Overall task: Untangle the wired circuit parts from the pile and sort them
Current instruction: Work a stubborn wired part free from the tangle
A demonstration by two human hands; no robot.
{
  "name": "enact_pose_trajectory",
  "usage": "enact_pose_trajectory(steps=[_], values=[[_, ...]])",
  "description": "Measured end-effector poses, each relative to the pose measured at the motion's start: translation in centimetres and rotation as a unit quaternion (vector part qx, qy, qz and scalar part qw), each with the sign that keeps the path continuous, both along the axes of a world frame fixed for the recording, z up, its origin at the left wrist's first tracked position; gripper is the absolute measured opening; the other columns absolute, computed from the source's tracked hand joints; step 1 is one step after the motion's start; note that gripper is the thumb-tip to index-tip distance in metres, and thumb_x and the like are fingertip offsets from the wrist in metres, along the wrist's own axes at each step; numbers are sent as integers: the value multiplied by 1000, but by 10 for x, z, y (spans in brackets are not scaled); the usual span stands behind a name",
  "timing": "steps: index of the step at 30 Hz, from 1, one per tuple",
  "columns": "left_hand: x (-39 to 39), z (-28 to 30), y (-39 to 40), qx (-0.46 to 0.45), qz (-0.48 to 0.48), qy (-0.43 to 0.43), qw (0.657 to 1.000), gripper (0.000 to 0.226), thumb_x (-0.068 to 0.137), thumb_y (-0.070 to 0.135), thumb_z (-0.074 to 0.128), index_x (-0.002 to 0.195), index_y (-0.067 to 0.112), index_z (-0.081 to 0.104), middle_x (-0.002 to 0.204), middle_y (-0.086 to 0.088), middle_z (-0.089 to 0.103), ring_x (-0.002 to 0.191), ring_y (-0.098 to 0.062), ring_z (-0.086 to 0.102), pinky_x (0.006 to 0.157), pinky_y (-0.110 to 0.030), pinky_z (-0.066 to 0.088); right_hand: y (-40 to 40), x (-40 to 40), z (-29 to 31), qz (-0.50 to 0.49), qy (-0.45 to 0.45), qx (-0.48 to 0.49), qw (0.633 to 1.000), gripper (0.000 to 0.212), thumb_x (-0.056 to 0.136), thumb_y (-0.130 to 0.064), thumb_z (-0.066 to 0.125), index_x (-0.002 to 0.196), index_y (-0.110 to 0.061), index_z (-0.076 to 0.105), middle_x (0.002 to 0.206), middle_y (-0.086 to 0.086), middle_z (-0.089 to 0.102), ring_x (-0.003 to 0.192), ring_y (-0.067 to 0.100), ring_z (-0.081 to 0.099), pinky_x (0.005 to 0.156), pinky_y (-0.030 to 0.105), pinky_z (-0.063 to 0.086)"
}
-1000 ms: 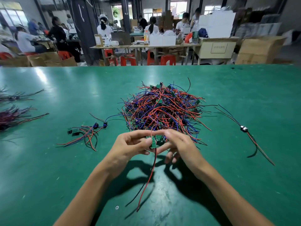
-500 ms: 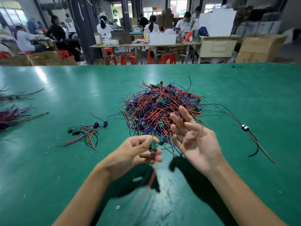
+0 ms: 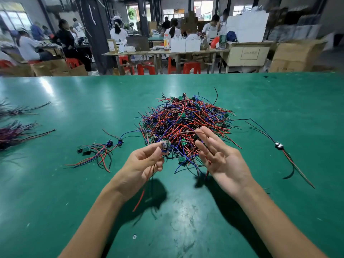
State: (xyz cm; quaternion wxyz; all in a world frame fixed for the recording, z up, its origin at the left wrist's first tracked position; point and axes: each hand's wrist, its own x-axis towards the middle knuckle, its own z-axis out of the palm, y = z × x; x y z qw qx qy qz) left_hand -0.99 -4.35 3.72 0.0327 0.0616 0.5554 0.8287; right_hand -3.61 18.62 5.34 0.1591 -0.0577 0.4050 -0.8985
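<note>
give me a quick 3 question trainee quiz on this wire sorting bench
1. True or false: the right hand grips a wired part.
2. Which hand holds the circuit part? A) left hand B) right hand
3. Fill in: the small sorted group lies to the ____ of the pile.

Key: 1 false, it is open and holds nothing; 2 A; 3 left.

Glossy green table [image 3: 74, 183] (scuffed near the front); smooth plastic-coated wires in the pile [image 3: 186, 120].
</note>
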Motion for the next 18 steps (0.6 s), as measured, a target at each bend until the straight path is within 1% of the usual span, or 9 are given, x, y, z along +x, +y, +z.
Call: enact_pose_trajectory(steps=[4, 6, 8, 10, 11, 13, 14, 16, 18], values=[[-2, 11, -19, 28, 86, 22, 996, 23, 83, 16, 66, 99, 15, 82, 93, 1, 74, 68, -4, 63, 71, -13, 56, -1, 2, -1, 19, 43, 71, 996, 50, 89, -23, 58, 139, -27, 56, 132, -2, 68, 105, 11, 70, 89, 25, 54], [-4, 16, -40, -8, 165, 67, 984, 22, 85, 18, 65, 102, 14, 79, 98, 4, 75, 72, -3, 64, 75, -14, 56, -2, 3, -1, 29, 51, 96, 994, 55, 85, -30, 59, 140, -27, 54, 131, -2, 69, 104, 12, 70, 88, 26, 54], [-6, 17, -67, -57, 278, 99, 954, 22, 87, 20, 68, 108, 17, 75, 95, 8, 76, 73, -2, 64, 72, -14, 55, -3, 3, -2, 39, 50, 109, 992, 56, 85, -36, 58, 140, -26, 55, 130, -1, 69, 101, 12, 70, 84, 26, 52], [-6, 7, -91, -188, 405, 99, 889, 23, 90, 19, 72, 113, 22, 72, 94, 6, 76, 78, -5, 66, 72, -16, 55, -4, 4, -4, 50, 49, 123, 990, 55, 86, -38, 56, 139, -26, 56, 130, 0, 69, 100, 14, 69, 85, 28, 50], [-8, -2, -102, -306, 449, 76, 836, 26, 92, 17, 73, 116, 24, 71, 98, 0, 75, 87, -12, 68, 78, -24, 57, -4, 5, -5, 54, 50, 132, 988, 54, 87, -39, 54, 139, -25, 57, 130, 0, 70, 100, 15, 68, 86, 29, 49], [-13, -23, -113, -545, 453, -23, 705, 34, 93, 17, 68, 125, 28, 69, 116, -13, 69, 112, -33, 58, 94, -44, 50, -5, 5, -7, 62, 52, 151, 985, 52, 89, -40, 51, 138, -25, 58, 129, 1, 70, 101, 17, 67, 90, 32, 48], [-15, -30, -114, -610, 427, -76, 663, 38, 94, 20, 65, 131, 29, 66, 127, -17, 63, 121, -37, 49, 100, -50, 44, -5, 5, -8, 67, 50, 158, 984, 51, 89, -40, 50, 137, -25, 58, 128, 2, 71, 101, 17, 67, 91, 33, 47], [-19, -37, -109, -639, 387, -131, 651, 44, 99, 22, 56, 143, 27, 56, 141, -20, 52, 130, -40, 38, 107, -52, 32, -6, 5, -8, 67, 49, 170, 982, 48, 90, -37, 50, 135, -24, 61, 125, 3, 72, 98, 17, 67, 88, 32, 49], [-20, -37, -106, -645, 379, -125, 652, 45, 102, 21, 50, 147, 24, 51, 146, -19, 48, 132, -39, 35, 109, -51, 29, -7, 4, -7, 18, 64, 194, 979, 35, 95, -26, 51, 126, -23, 67, 116, 5, 75, 88, 15, 68, 77, 28, 52]])
